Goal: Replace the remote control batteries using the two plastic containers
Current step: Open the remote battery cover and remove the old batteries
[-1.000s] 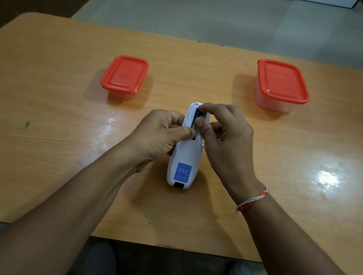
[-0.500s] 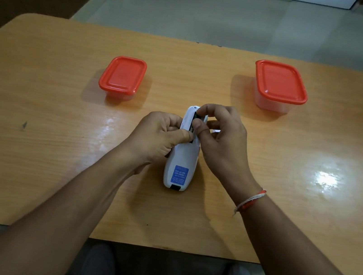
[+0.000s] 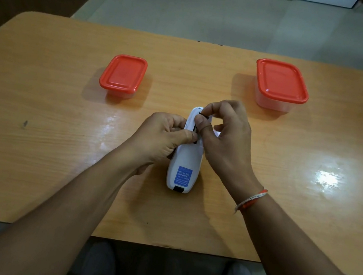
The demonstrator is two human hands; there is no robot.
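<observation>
Remote (image 3: 185,161) face-down on table (image 3: 29,160); left hand (image 3: 164,137) grips its side, right hand (image 3: 226,135) pinches battery (image 3: 198,122) at far-end compartment.

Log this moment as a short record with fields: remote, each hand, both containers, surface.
remote: white remote control, back side up, blue label near its close end, battery bay open at far end
left hand: left hand grips the remote's side
right hand: right hand pinches a dark item at the bay
small container: small red-lidded container, far left, lid on
large container: large red-lidded container, far right, lid on
surface: wooden table
</observation>
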